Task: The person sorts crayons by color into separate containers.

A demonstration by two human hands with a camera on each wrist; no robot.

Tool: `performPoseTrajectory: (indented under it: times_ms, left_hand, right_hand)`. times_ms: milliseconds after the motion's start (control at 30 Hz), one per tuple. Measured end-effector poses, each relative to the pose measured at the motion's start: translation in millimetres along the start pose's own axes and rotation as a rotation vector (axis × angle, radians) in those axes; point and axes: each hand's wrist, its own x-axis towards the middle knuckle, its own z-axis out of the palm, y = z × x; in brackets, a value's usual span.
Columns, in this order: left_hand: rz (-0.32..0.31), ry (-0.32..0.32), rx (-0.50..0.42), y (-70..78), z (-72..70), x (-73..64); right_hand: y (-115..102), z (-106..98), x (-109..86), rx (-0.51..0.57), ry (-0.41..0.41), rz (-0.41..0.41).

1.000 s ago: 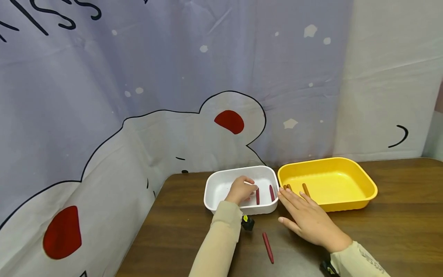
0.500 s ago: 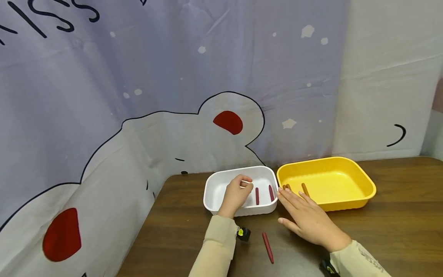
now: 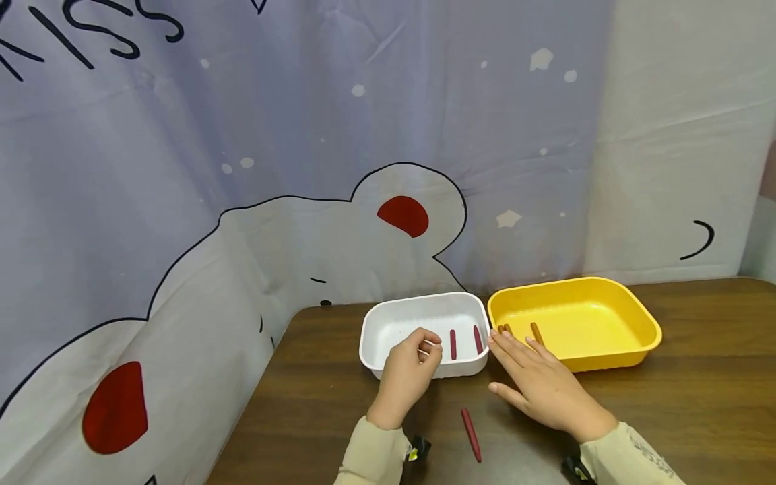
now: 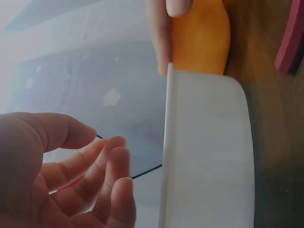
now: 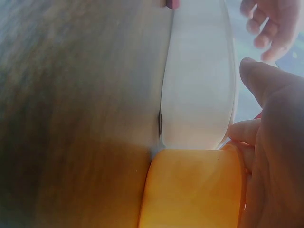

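My left hand hangs over the near side of a white tray, its fingers loosely bent. In the left wrist view, thumb and fingertips stand apart with nothing between them. Inside that tray lie two dark red crayons, one nearer the middle and one by the right wall. My right hand lies flat with straight fingers over the near left corner of a yellow tray, fingertips at the rims where the trays meet. Several brown crayons lie in the yellow tray, partly hidden by the right fingers.
Another dark red crayon lies on the wooden table between my forearms, in front of the trays. A printed curtain hangs behind the table and along its left side. Both wrists wear small black cameras.
My left hand has drawn back from beside the middle red crayon in the white tray, toward me and slightly left. That crayon stays in place. My right hand keeps its position.
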Motion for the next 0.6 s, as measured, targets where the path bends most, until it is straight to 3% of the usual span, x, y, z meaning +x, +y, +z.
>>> performPoseTrajectory:
  times_ms: [300, 600]
  left_hand:
    - [0.019, -0.081, -0.005, 5.7, -1.1, -13.5]
    - [0.021, -0.229, 0.054, 4.7, 8.2, -20.4]
  right_hand:
    - [1, -2, -0.9, 0.001, 0.003, 0.003]
    - [0, -1, -0.3, 0.007, -0.020, 0.011]
